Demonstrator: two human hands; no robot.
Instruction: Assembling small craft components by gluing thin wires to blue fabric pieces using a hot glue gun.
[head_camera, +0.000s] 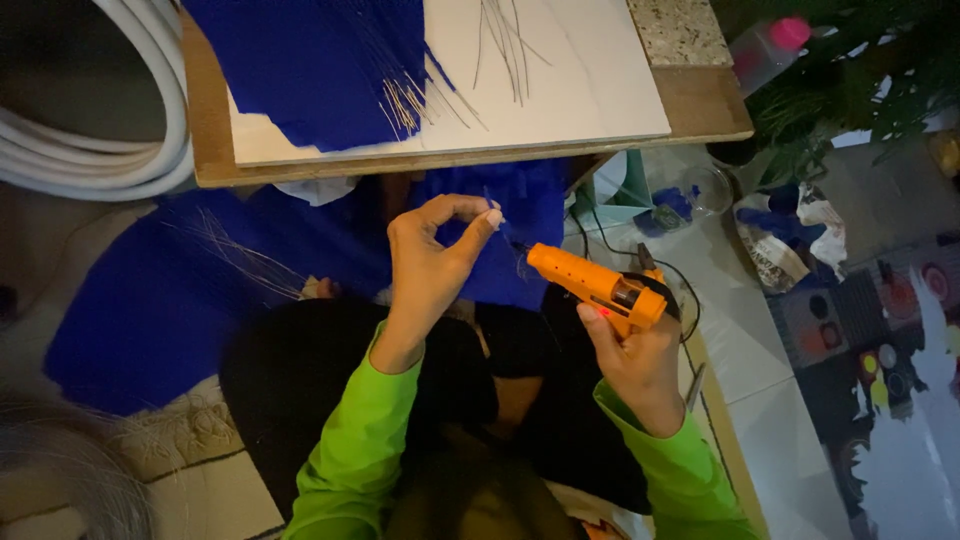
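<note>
While gripped by right hand (640, 365), orange glue gun (597, 287), nozzle up-left.

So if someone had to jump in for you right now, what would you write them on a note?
Left hand: raised, thumb and forefinger pinched on something thin, too fine to tell what.
Right hand: gripping the orange glue gun, nozzle pointing toward the pinched left fingers, cord trailing off to the right.
Things: blue cloth lies across the floor and lap with thin wires on it. More blue cloth and thin wires sit on the white board on the low table.
Done: some wires already lie on the cloth.
Left: I cannot tell how many pieces remain.
</note>
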